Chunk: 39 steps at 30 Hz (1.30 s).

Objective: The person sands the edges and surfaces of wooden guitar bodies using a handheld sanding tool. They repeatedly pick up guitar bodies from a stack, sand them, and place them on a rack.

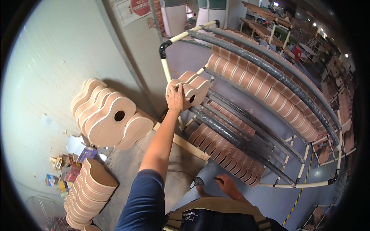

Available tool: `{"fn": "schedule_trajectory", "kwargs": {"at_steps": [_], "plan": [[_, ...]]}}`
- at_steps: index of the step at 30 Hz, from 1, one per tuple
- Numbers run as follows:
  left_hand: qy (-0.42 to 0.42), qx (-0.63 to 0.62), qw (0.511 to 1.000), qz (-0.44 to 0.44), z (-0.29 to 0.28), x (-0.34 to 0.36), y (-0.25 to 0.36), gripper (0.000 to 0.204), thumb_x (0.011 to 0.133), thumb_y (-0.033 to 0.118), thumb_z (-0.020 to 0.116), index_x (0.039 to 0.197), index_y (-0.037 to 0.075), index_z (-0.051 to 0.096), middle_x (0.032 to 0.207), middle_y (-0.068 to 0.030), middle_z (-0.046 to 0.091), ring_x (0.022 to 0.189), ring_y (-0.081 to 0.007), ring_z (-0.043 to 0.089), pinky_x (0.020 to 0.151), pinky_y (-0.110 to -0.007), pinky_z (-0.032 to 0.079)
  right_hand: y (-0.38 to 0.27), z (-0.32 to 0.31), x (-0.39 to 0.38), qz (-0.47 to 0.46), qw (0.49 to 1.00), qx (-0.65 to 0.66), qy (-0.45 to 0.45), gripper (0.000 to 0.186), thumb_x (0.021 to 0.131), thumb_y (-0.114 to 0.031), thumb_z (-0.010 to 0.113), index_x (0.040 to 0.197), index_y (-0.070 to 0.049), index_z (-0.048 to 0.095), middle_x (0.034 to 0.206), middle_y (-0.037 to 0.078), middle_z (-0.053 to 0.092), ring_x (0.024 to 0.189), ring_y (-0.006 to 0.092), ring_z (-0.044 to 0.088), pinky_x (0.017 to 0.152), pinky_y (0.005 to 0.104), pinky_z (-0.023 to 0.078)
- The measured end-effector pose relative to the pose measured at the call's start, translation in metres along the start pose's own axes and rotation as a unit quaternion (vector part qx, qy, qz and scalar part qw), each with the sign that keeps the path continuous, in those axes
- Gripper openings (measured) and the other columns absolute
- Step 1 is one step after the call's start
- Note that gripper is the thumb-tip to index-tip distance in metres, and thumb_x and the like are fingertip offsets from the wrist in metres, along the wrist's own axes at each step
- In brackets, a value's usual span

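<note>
Our left hand (175,98) grips a guitar body (192,87) on the rack (269,73), fingers clamped on it. Our right hand (228,184) seems to pinch a pencil (218,178).

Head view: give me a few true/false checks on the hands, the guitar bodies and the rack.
1. The left hand grips a guitar body at the rack. True.
2. The right hand holds a guitar body. False: it holds only a small thin item, possibly a pen, low by the waist.
3. Guitar bodies lean against the wall on the left. True.
4. The rack shelves are bare. False: rows of guitar bodies fill them.
5. The body in the left hand has no sound hole. False: a dark hole shows beside the fingers.
</note>
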State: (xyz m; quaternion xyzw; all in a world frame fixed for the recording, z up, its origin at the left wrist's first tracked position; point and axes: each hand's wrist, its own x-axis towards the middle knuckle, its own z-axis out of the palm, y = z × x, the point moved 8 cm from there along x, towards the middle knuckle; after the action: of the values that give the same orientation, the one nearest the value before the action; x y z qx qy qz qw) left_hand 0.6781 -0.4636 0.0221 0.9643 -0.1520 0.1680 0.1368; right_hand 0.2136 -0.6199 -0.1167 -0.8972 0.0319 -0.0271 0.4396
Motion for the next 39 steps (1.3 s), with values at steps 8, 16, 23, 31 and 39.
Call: {"fn": "schedule_trajectory", "kwargs": {"at_steps": [8, 16, 23, 31, 39], "plan": [[0.169, -0.218, 0.961, 0.003, -0.149, -0.223, -0.115, 0.042, 0.089, 0.011, 0.083, 0.128, 0.003, 0.068, 0.126, -0.0219, 0.057, 0.113, -0.0395, 0.064, 0.096, -0.046, 0.056, -0.081, 0.058, 0.025, -0.161, 0.982, 0.027, -0.097, 0.011, 0.094, -0.008, 0.072, 0.103, -0.002, 0.072, 0.092, 0.018, 0.068, 0.083, 0.0397, 0.068, 0.072, 0.0459, 0.055], [0.342, 0.098, 0.863, -0.358, -0.297, -0.603, -0.24, 0.061, 0.087, 0.018, 0.083, 0.14, 0.003, 0.057, 0.144, -0.0271, 0.046, 0.132, -0.0439, 0.048, 0.112, -0.053, 0.039, -0.141, 0.166, -0.024, -0.28, 0.921, 0.037, -0.268, 0.014, 0.099, -0.001, 0.061, 0.11, 0.003, 0.068, 0.095, 0.02, 0.065, 0.083, 0.0348, 0.067, 0.074, 0.0412, 0.053], [0.298, 0.279, 0.645, -0.647, -0.403, -0.884, -0.275, 0.113, 0.083, 0.033, 0.089, 0.166, -0.003, 0.021, 0.17, -0.028, 0.017, 0.159, -0.0474, 0.013, 0.126, -0.06, 0.017, -0.198, 0.214, -0.087, -0.292, 0.898, 0.07, -0.322, 0.011, 0.103, -0.003, 0.062, 0.11, 0.003, 0.068, 0.089, 0.014, 0.065, 0.073, 0.023, 0.067, 0.07, 0.0343, 0.054], [0.339, 0.284, 0.611, -0.657, -0.44, -0.994, -0.313, 0.124, 0.076, 0.037, 0.094, 0.171, 0.011, 0.018, 0.172, -0.031, 0.013, 0.16, -0.0486, 0.012, 0.127, -0.06, 0.019, -0.241, 0.241, -0.174, -0.391, 0.838, 0.021, -0.38, 0.012, 0.098, -0.002, 0.065, 0.11, 0.0, 0.068, 0.098, 0.02, 0.068, 0.089, 0.0406, 0.068, 0.078, 0.0438, 0.055], [0.291, 0.256, 0.738, -0.552, -0.45, -0.978, -0.297, 0.108, 0.07, 0.01, 0.091, 0.165, 0.024, 0.041, 0.125, -0.021, 0.047, 0.116, -0.0419, 0.053, 0.102, -0.051, 0.048, -0.262, 0.251, -0.217, -0.38, 0.84, 0.051, -0.383, 0.013, 0.099, -0.003, 0.066, 0.112, -0.001, 0.069, 0.099, 0.019, 0.07, 0.085, 0.0385, 0.071, 0.074, 0.0433, 0.057]]}}
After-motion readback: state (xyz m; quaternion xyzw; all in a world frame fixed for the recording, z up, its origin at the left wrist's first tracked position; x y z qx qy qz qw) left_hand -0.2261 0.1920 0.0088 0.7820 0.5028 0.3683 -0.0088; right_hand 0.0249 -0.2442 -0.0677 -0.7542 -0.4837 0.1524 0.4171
